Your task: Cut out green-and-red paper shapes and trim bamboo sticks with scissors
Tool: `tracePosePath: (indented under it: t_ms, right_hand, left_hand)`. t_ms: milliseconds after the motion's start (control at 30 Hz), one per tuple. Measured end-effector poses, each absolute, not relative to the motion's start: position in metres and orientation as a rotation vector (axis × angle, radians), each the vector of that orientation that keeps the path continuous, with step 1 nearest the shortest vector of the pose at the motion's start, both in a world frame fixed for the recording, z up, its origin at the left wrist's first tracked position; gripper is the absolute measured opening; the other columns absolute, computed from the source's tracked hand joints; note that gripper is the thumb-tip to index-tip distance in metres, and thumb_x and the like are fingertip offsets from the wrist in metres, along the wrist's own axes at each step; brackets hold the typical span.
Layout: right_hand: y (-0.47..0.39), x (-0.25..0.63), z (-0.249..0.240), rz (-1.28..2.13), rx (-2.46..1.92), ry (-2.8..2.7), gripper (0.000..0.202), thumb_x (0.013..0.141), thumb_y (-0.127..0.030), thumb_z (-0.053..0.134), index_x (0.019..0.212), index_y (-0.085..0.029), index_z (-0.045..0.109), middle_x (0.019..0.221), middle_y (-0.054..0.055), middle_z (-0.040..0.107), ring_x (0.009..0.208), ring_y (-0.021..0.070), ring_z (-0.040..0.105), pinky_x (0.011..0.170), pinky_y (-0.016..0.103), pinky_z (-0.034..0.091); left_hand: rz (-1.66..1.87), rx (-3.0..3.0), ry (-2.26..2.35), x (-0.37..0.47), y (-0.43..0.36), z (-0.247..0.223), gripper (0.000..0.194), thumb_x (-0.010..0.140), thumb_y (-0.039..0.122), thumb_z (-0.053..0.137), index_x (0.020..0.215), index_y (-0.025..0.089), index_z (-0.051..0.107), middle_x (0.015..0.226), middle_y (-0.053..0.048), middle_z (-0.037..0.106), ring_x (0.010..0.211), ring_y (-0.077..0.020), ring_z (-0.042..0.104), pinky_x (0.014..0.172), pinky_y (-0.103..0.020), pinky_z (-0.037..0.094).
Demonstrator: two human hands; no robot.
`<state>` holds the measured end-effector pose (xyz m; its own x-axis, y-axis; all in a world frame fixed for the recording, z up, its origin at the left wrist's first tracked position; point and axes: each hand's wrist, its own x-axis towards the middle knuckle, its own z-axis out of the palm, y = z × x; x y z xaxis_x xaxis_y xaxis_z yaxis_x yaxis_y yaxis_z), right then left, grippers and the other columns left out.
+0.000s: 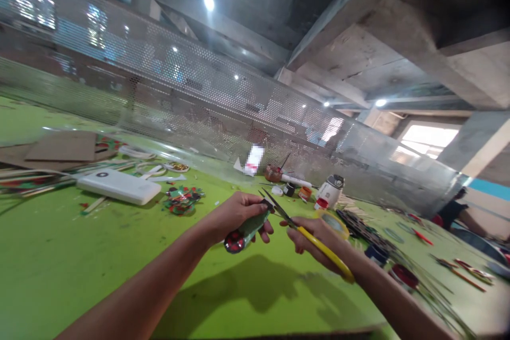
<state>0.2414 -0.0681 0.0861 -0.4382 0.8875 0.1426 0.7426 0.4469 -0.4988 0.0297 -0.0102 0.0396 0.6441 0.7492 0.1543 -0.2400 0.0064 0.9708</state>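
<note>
Gripping yellow scissors (309, 237) w/ fingers of R hand (319, 231), w/ blades parted. Pinching green piece (255, 224) w/ fingers of L hand (238, 214), just L of scissors, w/ red-blk end pointing away from scissors. Can see on green tabletop (99, 271): yellow ring (339, 223) just past scissors, small jars (305, 194) farther past, red-green cluster (182, 201) & flat white device (118, 187) L of scissors.

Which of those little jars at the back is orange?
The orange jar is between the black jar and the red jar beside the white container. Only this one looks orange, unlike its black and red neighbours.
</note>
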Motion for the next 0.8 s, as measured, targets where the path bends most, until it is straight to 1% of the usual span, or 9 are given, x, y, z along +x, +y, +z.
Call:
tracePosePath:
  t_ms: [167,367,500,633,800]
  right_hand:
    - [-0.070,0.241,0.094,0.507,-1.415,-2.354,0.032,0.089,-0.039,0.045,0.098,-0.018,0.068,0.062,0.000,0.063,0.058,0.0126,0.058,0.054,0.022,0.042]
    - [-0.071,0.245,0.095,0.502,-1.454,-2.360,0.035,0.088,-0.041,0.047,0.105,-0.018,0.067,0.070,0.002,0.064,0.059,0.0124,0.057,0.055,0.023,0.043]
    - [-0.072,0.244,0.096,0.495,-1.477,-2.370,0.037,0.087,-0.044,0.047,0.105,-0.018,0.067,0.070,0.003,0.064,0.057,0.0122,0.056,0.054,0.023,0.043]
    - [-0.073,0.243,0.098,0.423,-1.500,-2.383,0.036,0.086,-0.043,0.049,0.103,-0.018,0.068,0.068,0.002,0.065,0.055,0.0118,0.053,0.053,0.023,0.041]
    - [-0.072,0.245,0.097,0.333,-1.497,-2.402,0.032,0.085,-0.041,0.052,0.100,-0.019,0.070,0.065,0.002,0.065,0.053,0.0122,0.052,0.052,0.023,0.039]
  left_hand:
    - [0.788,1.351,0.404,0.030,-0.011,0.039,0.024,0.082,0.035,0.055,0.094,0.015,0.060,0.074,-0.011,0.070,0.056,-0.0157,0.065,0.045,-0.022,0.041]
    - [0.800,1.358,0.401,0.031,-0.012,0.040,0.024,0.084,0.033,0.051,0.094,0.013,0.061,0.069,-0.011,0.070,0.054,-0.0158,0.064,0.046,-0.023,0.043]
    - [0.792,1.357,0.409,0.031,-0.013,0.040,0.025,0.083,0.034,0.053,0.095,0.014,0.062,0.069,-0.010,0.070,0.054,-0.0158,0.064,0.047,-0.023,0.043]
    - [0.789,1.364,0.390,0.031,-0.012,0.040,0.026,0.083,0.035,0.053,0.095,0.014,0.063,0.069,-0.010,0.070,0.054,-0.0151,0.064,0.045,-0.022,0.042]
    - [0.794,1.369,0.399,0.033,-0.012,0.038,0.023,0.083,0.036,0.053,0.090,0.016,0.063,0.069,-0.009,0.070,0.052,-0.0141,0.062,0.045,-0.022,0.042]
